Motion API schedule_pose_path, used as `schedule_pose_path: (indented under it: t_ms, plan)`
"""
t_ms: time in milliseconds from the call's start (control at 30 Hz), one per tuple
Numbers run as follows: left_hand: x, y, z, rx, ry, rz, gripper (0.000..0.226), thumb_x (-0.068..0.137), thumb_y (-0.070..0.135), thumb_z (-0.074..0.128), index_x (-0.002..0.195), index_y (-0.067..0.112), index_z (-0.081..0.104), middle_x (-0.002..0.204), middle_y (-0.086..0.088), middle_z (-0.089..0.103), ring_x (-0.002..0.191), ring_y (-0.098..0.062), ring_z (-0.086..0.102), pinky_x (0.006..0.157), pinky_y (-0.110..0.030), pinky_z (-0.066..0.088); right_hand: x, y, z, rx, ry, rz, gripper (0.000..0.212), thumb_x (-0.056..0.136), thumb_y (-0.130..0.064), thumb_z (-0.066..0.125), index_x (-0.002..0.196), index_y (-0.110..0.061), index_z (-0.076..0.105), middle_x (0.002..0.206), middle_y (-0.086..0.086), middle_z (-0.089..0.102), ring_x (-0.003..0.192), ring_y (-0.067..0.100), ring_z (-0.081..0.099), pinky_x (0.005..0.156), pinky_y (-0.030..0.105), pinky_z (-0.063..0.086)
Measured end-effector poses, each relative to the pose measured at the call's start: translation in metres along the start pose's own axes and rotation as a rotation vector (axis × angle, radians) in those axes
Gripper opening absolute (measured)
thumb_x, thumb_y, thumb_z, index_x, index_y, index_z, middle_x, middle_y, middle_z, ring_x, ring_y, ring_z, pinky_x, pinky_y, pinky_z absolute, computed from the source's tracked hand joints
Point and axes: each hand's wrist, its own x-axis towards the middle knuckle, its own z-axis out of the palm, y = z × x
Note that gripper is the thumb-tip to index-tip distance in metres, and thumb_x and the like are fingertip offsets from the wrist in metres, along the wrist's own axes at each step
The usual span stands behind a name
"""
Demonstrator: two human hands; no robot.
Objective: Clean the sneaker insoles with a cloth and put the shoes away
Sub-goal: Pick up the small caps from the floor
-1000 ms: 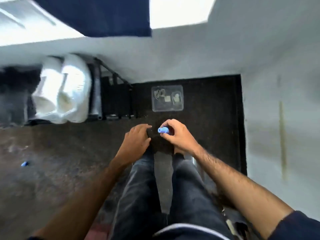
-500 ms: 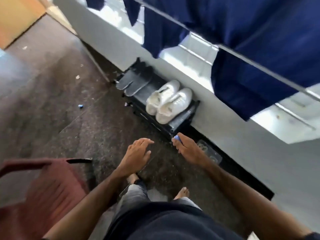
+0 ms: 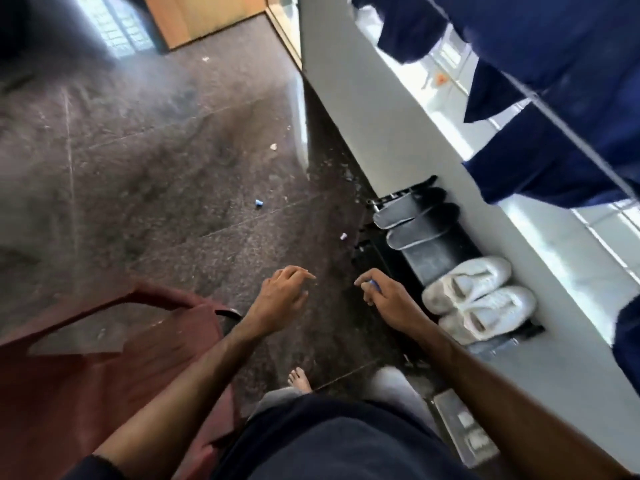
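Observation:
A pair of white sneakers (image 3: 479, 299) sits side by side on a low black shoe rack (image 3: 433, 258) against the white wall at the right. My right hand (image 3: 388, 299) hovers just left of the sneakers, its fingers closed on a small blue object (image 3: 374, 285). My left hand (image 3: 282, 294) is held out over the dark floor with its fingers spread and nothing in it. No cloth shows in this view.
Two dark slippers (image 3: 412, 220) lie on the rack beyond the sneakers. A red plastic chair (image 3: 86, 358) stands at the lower left. A small blue cap (image 3: 259, 203) and bits of litter dot the floor. A clear flat box (image 3: 464, 427) lies by the wall. Dark blue cloths (image 3: 554, 81) hang overhead.
The view has swung left and back from the wall. The sneakers and rack have shifted to the right of the frame, and the red chair has come into view. Both hands keep their pose.

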Motion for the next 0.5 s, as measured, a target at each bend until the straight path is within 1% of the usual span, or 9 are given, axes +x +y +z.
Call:
schedule_pose_path:
  t_ms: [100, 200, 267, 333, 400, 467, 500]
  plan:
    - [0.031, -0.031, -0.026, 0.002, -0.013, -0.021, 0.050, 0.081, 0.045, 0.034, 0.125, 0.033, 0.056, 0.132, 0.007, 0.055, 0.124, -0.022, 0.053, 0.097, -0.049, 0.047, 0.047, -0.017, 0.008, 0.021, -0.007, 0.034, 0.014, 0.104, -0.018, 0.051, 0.099, -0.024, 0.063, 0.069, -0.006, 0.059, 0.065, 0.006, 0.056, 0.074, 0.037, 0.053]
    - [0.076, -0.055, -0.043, 0.003, -0.037, -0.032, 0.050, 0.082, 0.043, 0.035, 0.125, 0.031, 0.058, 0.131, 0.006, 0.056, 0.124, -0.022, 0.054, 0.098, -0.048, 0.048, 0.098, -0.020, 0.009, 0.058, -0.045, 0.086, 0.018, 0.104, -0.017, 0.048, 0.097, -0.025, 0.062, 0.065, -0.009, 0.058, 0.062, 0.005, 0.053, 0.070, 0.040, 0.052]
    - [0.113, -0.071, -0.048, 0.011, -0.056, -0.022, 0.041, 0.087, 0.034, 0.045, 0.125, 0.028, 0.060, 0.131, 0.004, 0.057, 0.124, -0.022, 0.054, 0.097, -0.046, 0.048, 0.137, -0.016, 0.008, 0.082, -0.064, 0.125, 0.021, 0.105, -0.017, 0.046, 0.097, -0.027, 0.063, 0.065, -0.012, 0.061, 0.061, 0.002, 0.054, 0.066, 0.032, 0.048]
    - [0.155, -0.087, -0.051, 0.020, -0.068, -0.003, 0.037, 0.089, 0.028, 0.051, 0.125, 0.026, 0.060, 0.130, 0.004, 0.057, 0.123, -0.022, 0.054, 0.097, -0.046, 0.047, 0.178, -0.012, 0.004, 0.125, -0.072, 0.172, 0.023, 0.105, -0.015, 0.045, 0.098, -0.025, 0.064, 0.067, -0.010, 0.059, 0.060, 0.000, 0.052, 0.064, 0.026, 0.044]
    - [0.200, -0.102, -0.053, 0.028, -0.093, -0.007, 0.037, 0.089, 0.028, 0.051, 0.124, 0.027, 0.060, 0.128, 0.004, 0.057, 0.121, -0.021, 0.054, 0.097, -0.047, 0.047, 0.222, -0.009, -0.002, 0.165, -0.075, 0.230, 0.022, 0.104, -0.007, 0.044, 0.100, -0.016, 0.064, 0.069, -0.009, 0.057, 0.056, -0.003, 0.051, 0.060, 0.019, 0.042]
    - [0.243, -0.117, -0.055, 0.034, -0.135, -0.032, 0.034, 0.091, 0.026, 0.054, 0.125, 0.028, 0.058, 0.127, 0.004, 0.056, 0.120, -0.021, 0.054, 0.097, -0.049, 0.047, 0.267, -0.004, -0.012, 0.174, -0.090, 0.301, 0.023, 0.098, 0.000, 0.043, 0.099, -0.009, 0.064, 0.067, -0.009, 0.058, 0.052, -0.005, 0.052, 0.057, 0.013, 0.040]
    - [0.264, -0.123, -0.057, 0.040, -0.160, -0.045, 0.033, 0.092, 0.026, 0.055, 0.125, 0.028, 0.058, 0.126, 0.003, 0.056, 0.119, -0.021, 0.054, 0.097, -0.050, 0.048, 0.289, 0.001, -0.015, 0.166, -0.100, 0.342, 0.024, 0.095, 0.001, 0.043, 0.097, -0.008, 0.065, 0.066, -0.009, 0.058, 0.053, -0.004, 0.053, 0.057, 0.012, 0.040]
